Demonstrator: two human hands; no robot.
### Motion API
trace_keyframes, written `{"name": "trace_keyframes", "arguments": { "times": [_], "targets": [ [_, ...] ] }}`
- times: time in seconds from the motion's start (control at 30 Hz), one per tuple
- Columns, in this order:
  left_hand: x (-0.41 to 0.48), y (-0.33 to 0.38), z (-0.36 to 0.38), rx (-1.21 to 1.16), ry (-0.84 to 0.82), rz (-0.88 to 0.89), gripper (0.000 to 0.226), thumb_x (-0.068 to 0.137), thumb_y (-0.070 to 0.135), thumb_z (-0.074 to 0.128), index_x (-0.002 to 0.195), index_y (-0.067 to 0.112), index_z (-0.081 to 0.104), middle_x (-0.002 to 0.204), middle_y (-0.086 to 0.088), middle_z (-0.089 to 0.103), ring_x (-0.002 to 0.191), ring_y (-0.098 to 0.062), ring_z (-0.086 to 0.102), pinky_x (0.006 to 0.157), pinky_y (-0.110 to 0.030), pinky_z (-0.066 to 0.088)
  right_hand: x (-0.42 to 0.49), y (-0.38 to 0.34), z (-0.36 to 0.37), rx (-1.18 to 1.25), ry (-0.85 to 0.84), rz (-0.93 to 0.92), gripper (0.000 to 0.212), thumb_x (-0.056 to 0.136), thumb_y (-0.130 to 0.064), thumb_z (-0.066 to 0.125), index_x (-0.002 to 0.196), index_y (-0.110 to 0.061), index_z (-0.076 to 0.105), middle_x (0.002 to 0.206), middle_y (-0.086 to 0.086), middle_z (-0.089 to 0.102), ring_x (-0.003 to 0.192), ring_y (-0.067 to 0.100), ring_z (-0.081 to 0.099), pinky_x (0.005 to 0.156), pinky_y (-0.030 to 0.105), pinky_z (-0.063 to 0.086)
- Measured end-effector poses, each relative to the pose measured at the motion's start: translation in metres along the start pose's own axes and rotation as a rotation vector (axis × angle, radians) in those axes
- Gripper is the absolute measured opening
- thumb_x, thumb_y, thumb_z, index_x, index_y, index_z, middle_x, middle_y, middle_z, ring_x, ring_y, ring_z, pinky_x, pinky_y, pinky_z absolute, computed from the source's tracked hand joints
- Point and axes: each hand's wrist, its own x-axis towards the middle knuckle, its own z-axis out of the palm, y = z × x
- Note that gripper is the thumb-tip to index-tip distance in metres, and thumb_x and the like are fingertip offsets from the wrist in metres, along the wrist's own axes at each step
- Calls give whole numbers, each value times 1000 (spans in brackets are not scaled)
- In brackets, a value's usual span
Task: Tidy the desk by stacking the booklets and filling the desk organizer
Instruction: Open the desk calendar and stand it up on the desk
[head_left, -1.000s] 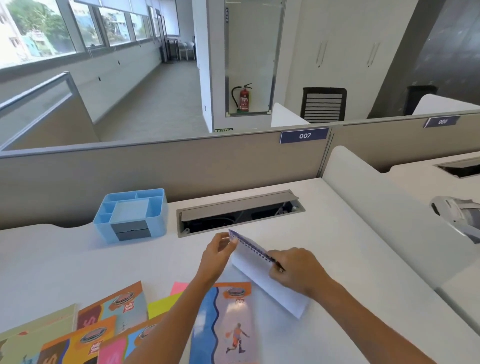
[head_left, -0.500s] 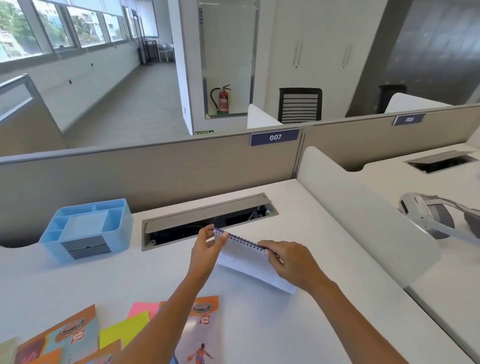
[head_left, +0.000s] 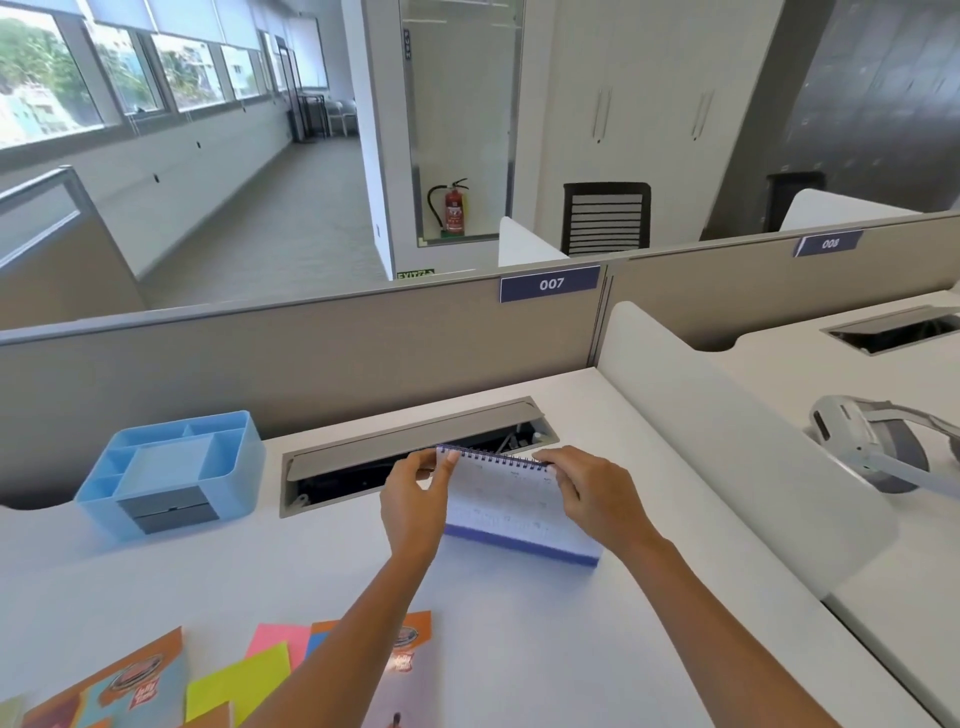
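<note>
A white spiral-bound desk calendar (head_left: 511, 512) stands tilted on the white desk (head_left: 311, 571), just in front of the cable slot. My left hand (head_left: 415, 499) pinches the left end of its spiral top. My right hand (head_left: 587, 493) grips the right end. A light blue desk organizer (head_left: 171, 470) with empty compartments and grey drawers sits at the back left. Orange and blue booklets (head_left: 135, 686) lie spread at the near left edge, one (head_left: 410, 654) partly under my left forearm. Yellow (head_left: 239, 686) and pink (head_left: 275, 636) sticky notes lie among them.
A grey cable slot (head_left: 415, 441) with its lid raised runs along the back of the desk. A beige partition (head_left: 311, 364) closes the far side and a white divider (head_left: 727, 441) the right. A white headset (head_left: 872, 447) rests on the neighbouring desk.
Both hands have carried the calendar away from me toward the cable slot and stood it more upright on its base. The view has shifted, so the booklets sit lower in frame.
</note>
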Motion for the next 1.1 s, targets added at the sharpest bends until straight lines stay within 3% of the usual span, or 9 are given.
{"name": "trace_keyframes", "arguments": {
  "times": [0.13,0.3,0.37,0.43,0.53,0.63,0.83,0.93,1.1],
  "targets": [
    [-3,-4,-1,20,37,11,30,88,48,58,106,24,64,98,10,62,89,-6,59,74,-20,46,5,0,4,17,-22,-44,29,91,-11,55,116,-24,63,112,-9,69,87,13,67,69,16,46],
    [-8,-11,9,-44,21,-1,30,89,41,59,112,22,61,103,7,61,91,-5,59,73,-17,46,2,10,17,-19,89,34,29,89,-26,62,118,-26,60,118,-8,64,110,13,57,99,36,41],
    [-8,-12,13,-59,15,-7,26,89,41,59,109,24,62,103,8,63,90,-5,60,75,-20,49,-10,12,25,94,324,265,35,84,-30,69,117,-24,61,124,-4,57,118,16,46,98,33,36],
    [-9,-12,18,-73,10,-9,26,89,40,60,108,23,62,103,8,65,91,-5,60,78,-23,51,-26,12,34,368,520,653,41,85,-35,68,122,-19,57,130,4,48,122,22,38,98,36,38],
    [-12,-14,24,-79,-14,-26,26,89,42,59,109,25,62,103,9,65,91,-8,62,75,-21,52,-43,11,49,673,483,973,47,90,-46,53,127,-17,45,126,6,48,113,27,52,86,38,52],
    [-13,-14,26,-85,-21,-52,31,89,45,59,112,24,61,103,11,64,91,-7,61,65,-14,48,-52,7,57,657,462,925,37,95,-39,49,124,-17,48,117,5,54,102,25,60,70,24,51],
    [-18,-16,25,-100,0,-50,26,91,43,55,111,26,55,106,10,62,96,-11,60,68,-17,49,-53,7,57,599,443,960,36,96,-27,52,131,-21,54,118,5,45,102,24,56,83,36,56],
    [-17,-10,19,-141,-13,-32,23,93,40,53,111,26,52,106,9,61,98,-12,59,70,-20,51,-48,5,50,643,444,909,34,96,-30,51,130,-28,55,113,3,49,99,20,55,79,30,54],
    [-19,-3,6,-213,-18,6,23,94,32,54,115,24,49,106,11,59,100,-9,57,68,-8,51,-46,-1,45,798,421,866,35,95,-30,53,130,-33,52,118,-4,53,102,15,54,73,22,48]
  ]
}}
